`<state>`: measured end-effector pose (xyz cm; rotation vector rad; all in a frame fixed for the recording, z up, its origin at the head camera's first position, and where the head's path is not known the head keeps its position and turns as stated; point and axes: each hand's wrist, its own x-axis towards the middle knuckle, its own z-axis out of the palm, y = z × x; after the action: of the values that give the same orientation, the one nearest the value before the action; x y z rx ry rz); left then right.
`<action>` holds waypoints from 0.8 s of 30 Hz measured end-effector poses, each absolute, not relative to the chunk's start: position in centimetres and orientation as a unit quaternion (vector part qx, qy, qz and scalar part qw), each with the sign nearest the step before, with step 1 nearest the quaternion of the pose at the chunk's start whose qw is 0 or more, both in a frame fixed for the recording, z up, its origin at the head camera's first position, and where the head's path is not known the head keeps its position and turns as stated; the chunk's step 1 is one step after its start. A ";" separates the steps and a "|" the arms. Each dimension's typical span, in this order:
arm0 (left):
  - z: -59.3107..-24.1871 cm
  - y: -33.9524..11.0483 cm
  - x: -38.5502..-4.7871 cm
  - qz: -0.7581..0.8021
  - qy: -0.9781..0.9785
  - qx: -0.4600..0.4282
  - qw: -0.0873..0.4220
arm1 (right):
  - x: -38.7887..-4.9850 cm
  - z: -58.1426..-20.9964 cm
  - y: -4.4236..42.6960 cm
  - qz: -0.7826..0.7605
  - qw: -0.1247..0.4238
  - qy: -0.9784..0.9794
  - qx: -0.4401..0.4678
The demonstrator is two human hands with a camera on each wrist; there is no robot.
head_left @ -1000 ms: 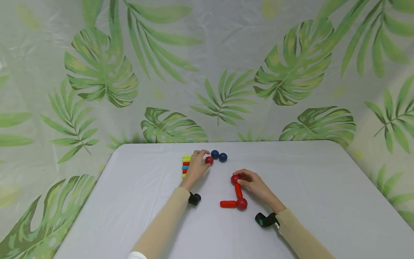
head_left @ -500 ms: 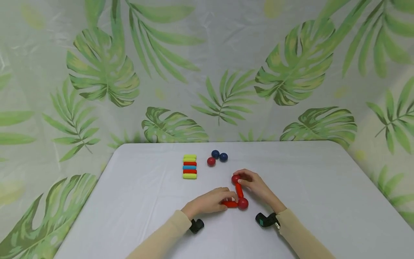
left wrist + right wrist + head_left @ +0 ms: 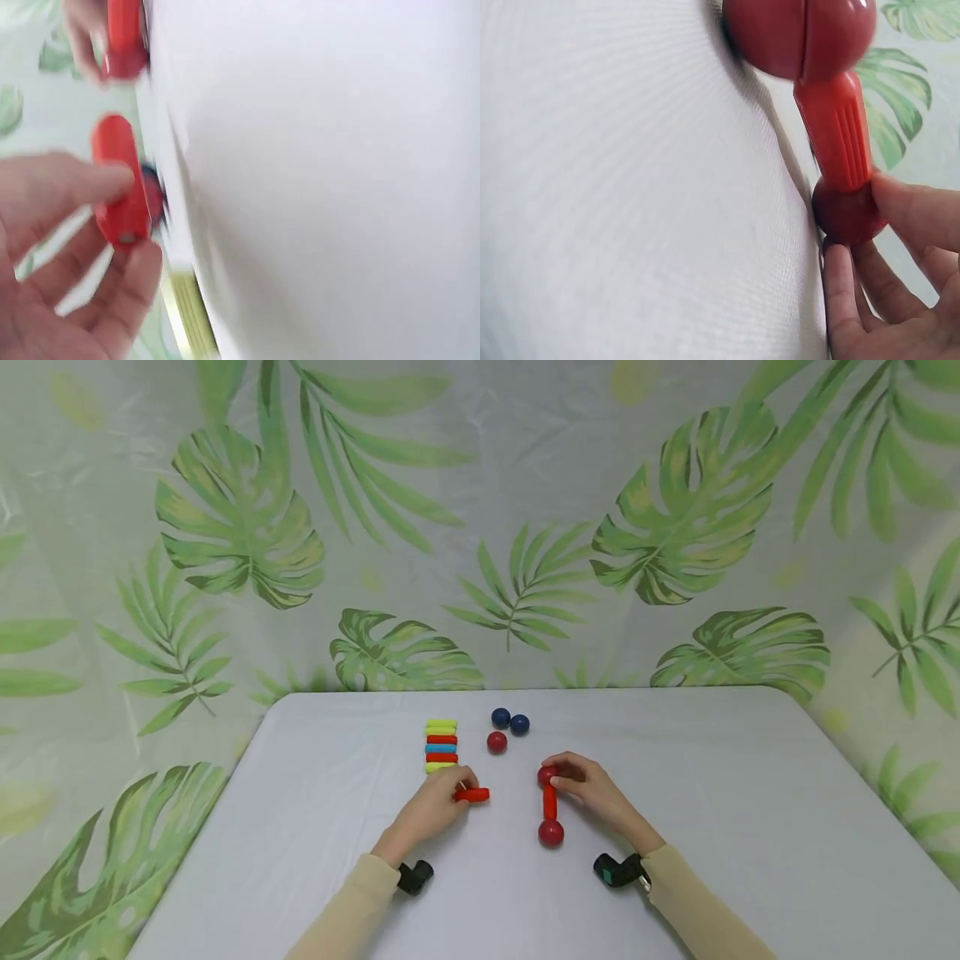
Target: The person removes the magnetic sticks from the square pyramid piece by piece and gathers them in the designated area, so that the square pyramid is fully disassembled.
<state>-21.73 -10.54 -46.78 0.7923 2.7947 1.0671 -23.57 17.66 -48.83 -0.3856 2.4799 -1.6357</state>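
Note:
In my left hand [image 3: 435, 806] I pinch a short red rod [image 3: 120, 184] between thumb and fingers, just in front of a row of coloured rods. My right hand [image 3: 596, 789] grips the far red ball [image 3: 847, 210] of a joined piece lying on the table. From that ball a red rod [image 3: 551, 803] with grooved sides runs toward me. At its near end sits another red ball [image 3: 551, 833], with a seam round it in the right wrist view.
Yellow, red and blue rods [image 3: 441, 748] lie side by side behind my left hand. A loose red ball [image 3: 497, 742] and two dark blue balls [image 3: 510, 722] rest near the back of the white table [image 3: 675, 760]. A leaf-patterned cloth [image 3: 525, 485] hangs behind.
My left hand first left the loose red ball for the joined piece, then drew one red rod away to the left. The loose ball rolled slightly forward. My right hand stayed put.

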 end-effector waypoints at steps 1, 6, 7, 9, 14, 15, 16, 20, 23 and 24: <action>-46.8 -11.2 -21.9 0.344 0.909 0.235 0.010 | -23.6 -48.9 17.7 -0.543 0.072 0.827 -0.128; -46.9 -13.1 -22.8 0.312 0.933 0.177 -0.035 | -23.6 -49.1 17.6 -0.532 0.062 0.837 -0.113; -46.9 -13.2 -23.0 0.305 0.936 0.173 -0.041 | -23.6 -49.1 17.5 -0.526 0.059 0.842 -0.107; -46.8 -13.2 -23.1 0.292 0.940 0.167 -0.053 | -23.5 -49.0 17.3 -0.513 0.056 0.852 -0.090; -46.6 -13.1 -23.3 0.285 0.944 0.156 -0.055 | -23.3 -48.8 17.0 -0.492 0.063 0.866 -0.057; -46.6 -13.2 -23.4 0.284 0.945 0.155 -0.051 | -23.3 -48.8 17.1 -0.497 0.069 0.863 -0.065; -46.7 -13.2 -23.4 0.282 0.946 0.155 -0.050 | -23.3 -48.8 17.3 -0.503 0.075 0.858 -0.077; -46.6 -13.7 -23.6 0.265 0.950 0.157 -0.049 | -23.3 -48.8 18.2 -0.532 0.106 0.828 -0.139; -46.5 -14.0 -23.6 0.253 0.954 0.156 -0.051 | -23.1 -48.5 18.4 -0.539 0.116 0.819 -0.156; -46.5 -14.0 -23.6 0.252 0.954 0.156 -0.054 | -23.0 -48.1 18.3 -0.542 0.118 0.818 -0.155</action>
<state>-23.63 -14.04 -46.53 0.5064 3.1040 0.8206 -23.01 18.34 -48.14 -0.4539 2.3921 -1.5840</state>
